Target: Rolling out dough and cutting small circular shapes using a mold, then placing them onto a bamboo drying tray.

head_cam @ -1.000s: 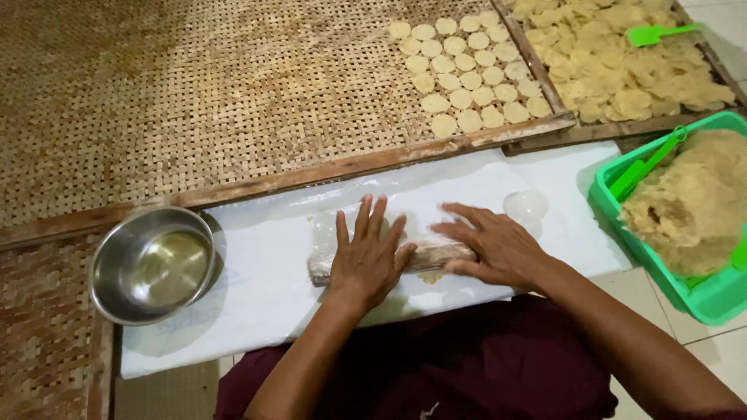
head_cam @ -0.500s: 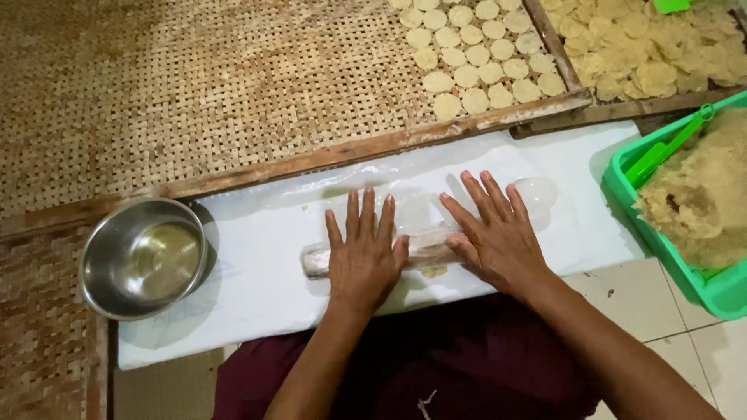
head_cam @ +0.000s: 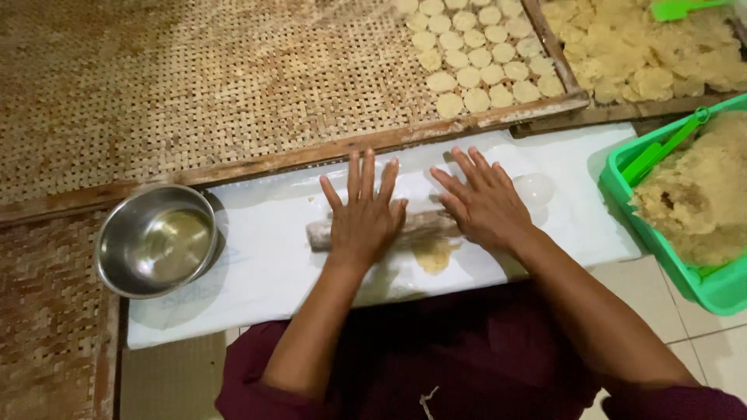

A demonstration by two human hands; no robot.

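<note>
A wooden rolling pin (head_cam: 320,233) lies across a white board (head_cam: 257,264) in front of me. My left hand (head_cam: 364,214) presses flat on its middle with fingers spread. To its right, my right hand (head_cam: 482,201) lies flat on the pin's right part, fingers also spread. A flattened patch of yellow dough (head_cam: 433,254) shows on the board just below the pin, between my two hands.
A steel bowl (head_cam: 156,241) sits at the board's left end. A green tub (head_cam: 704,292) of dough with a green scraper (head_cam: 661,148) is at the right. Woven trays (head_cam: 194,85) beyond hold several round dough discs (head_cam: 475,54). A clear round cutter (head_cam: 534,188) lies by my right hand.
Both hands have slid forward over the rolling pin, away from my body, rolling it toward the tray; the fingers are more spread and the dough beneath now shows flattened.
</note>
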